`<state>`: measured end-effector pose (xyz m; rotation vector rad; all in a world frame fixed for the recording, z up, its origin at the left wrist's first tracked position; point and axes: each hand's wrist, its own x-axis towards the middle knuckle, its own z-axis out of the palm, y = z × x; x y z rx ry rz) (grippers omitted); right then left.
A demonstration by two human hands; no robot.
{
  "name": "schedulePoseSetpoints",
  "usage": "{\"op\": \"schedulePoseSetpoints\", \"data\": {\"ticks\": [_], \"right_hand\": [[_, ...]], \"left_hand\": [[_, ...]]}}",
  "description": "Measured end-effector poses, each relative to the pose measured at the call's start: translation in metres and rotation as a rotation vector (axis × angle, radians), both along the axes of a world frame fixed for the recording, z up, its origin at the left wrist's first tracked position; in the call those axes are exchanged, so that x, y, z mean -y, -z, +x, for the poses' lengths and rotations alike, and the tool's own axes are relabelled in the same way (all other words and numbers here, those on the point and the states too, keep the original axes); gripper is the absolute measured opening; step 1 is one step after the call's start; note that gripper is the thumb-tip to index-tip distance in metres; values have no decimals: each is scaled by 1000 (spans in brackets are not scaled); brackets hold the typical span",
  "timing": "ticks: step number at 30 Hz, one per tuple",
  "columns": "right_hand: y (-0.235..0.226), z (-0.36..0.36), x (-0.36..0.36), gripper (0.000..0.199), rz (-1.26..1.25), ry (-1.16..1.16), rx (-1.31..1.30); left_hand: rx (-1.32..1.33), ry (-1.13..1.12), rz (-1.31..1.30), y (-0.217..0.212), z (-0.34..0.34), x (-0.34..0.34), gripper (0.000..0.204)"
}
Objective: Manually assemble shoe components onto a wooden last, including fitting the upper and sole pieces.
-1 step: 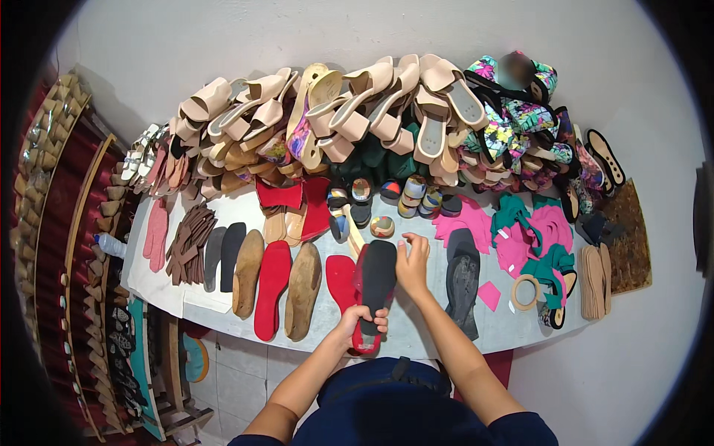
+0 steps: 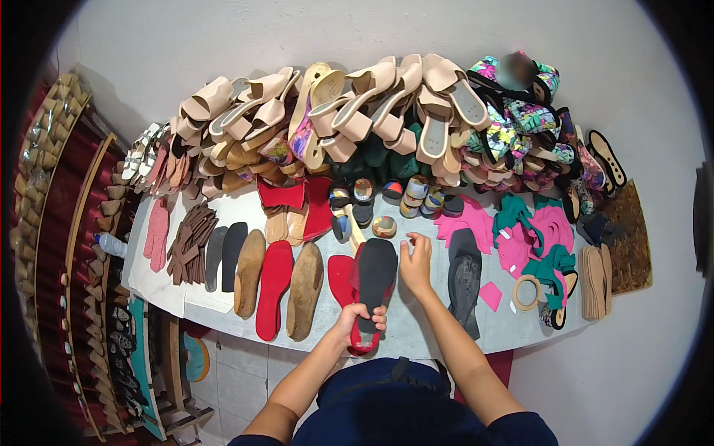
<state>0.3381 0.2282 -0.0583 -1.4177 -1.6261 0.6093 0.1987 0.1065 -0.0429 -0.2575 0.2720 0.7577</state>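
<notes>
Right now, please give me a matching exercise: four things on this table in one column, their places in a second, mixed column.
Things:
1. black sole
2. tape roll
3. left hand
4. brown strips

Places:
a. right part of the table, beside pink pieces
b. at the black sole's near end
c. left part of the table
d. middle, over a red sole

Pairs: 1-d, 2-a, 3-b, 4-c

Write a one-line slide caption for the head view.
Left hand and right hand press a black sole onto a red insole at a sandal-crowded table.
</notes>
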Motion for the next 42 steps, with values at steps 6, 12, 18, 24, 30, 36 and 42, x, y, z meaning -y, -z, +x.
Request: {"op": "schedulePoseSetpoints", "data": {"ticks": [6,12,18,24,30,36,42], "right_hand": [[13,-9,-36,53,-41,-160,201],[23,-9,-63,48,-65,-395,335],[10,-16,42,40,-57,-48,440],[-7,-6,139,46,-400,-56,372],[-4,33,103,57,-694,-151,-326],[-36,15,57,55,-719,-271,-615],[-15,15,33,41,-786,-154,-617]], "left_hand": [[-29,-152,42,-9,-42,-3,19],[-186,-135,72,-19,-54,-3,18],[-119,-90,79,-4,-58,-15,17],[-554,-2,230,5,-36,-24,11],[-852,129,306,-21,-4,-37,51],[-1443,119,785,15,8,-32,62],[-1261,121,727,0,3,-27,76]]}}
